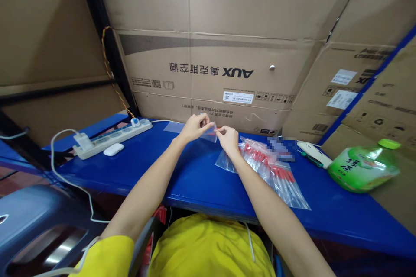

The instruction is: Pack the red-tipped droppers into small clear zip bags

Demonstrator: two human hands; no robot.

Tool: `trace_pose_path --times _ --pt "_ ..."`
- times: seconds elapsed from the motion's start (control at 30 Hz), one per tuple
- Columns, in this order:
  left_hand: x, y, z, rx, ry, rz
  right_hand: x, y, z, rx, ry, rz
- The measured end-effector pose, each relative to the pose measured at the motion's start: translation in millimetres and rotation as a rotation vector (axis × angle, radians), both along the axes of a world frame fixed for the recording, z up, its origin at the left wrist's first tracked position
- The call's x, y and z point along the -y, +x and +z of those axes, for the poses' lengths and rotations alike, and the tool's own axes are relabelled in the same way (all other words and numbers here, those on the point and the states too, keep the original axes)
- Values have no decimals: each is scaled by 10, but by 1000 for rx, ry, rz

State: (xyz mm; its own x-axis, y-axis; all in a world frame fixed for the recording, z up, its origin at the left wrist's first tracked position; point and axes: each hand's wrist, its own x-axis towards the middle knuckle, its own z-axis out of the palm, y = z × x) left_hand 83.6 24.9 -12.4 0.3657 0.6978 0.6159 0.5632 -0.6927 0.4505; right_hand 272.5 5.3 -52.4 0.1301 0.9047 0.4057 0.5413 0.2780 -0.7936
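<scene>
Near the back of the blue table (pixel 195 173), both hands meet at a small clear plastic bag (pixel 210 134). My left hand (pixel 196 127) pinches its upper part, with thumb and fingers together. My right hand (pixel 228 139) is closed on the bag's right edge. A bit of red shows at the bag; its kind is too small to make out. To the right of my right hand lie clear plastic bags (pixel 260 162) filled with several slim clear pieces with red ends. Another flat clear bag (pixel 173 127) rests left of my left hand.
A white power strip (pixel 113 137) with plugs and a white earbud case (pixel 113 149) sit at the left. At the right are a green bottle (pixel 362 166) and a pale flat device (pixel 313 154). Cardboard boxes (pixel 208 69) wall the back. A grey stool (pixel 42 225) stands lower left.
</scene>
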Motion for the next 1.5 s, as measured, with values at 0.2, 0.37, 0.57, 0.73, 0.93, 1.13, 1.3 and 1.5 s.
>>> trace_pose_path --times 0.2,0.37,0.57,0.73,0.93,1.13,1.3,1.5 --pt "122 164 -17 -180 -87 17 3 7 6 -166 78 172" --pt "54 121 -63 -201 -64 17 -28 -11 -37 -282 56 360" --pt "0 112 -80 -174 -53 -47 -59 -26 -69 -448 -1 329" --pt "28 84 -30 -205 -11 -3 -85 83 -75 -343 34 56" --pt "69 64 6 -222 -20 58 -47 138 -68 -49 154 -6" --pt "136 149 10 -234 -19 -21 -27 -4 -75 -76 100 53" --pt "197 240 5 -167 -36 -46 -106 76 -127 -193 53 -56" --pt "79 425 -172 360 -649 -4 -238 111 -64 -635 71 -27"
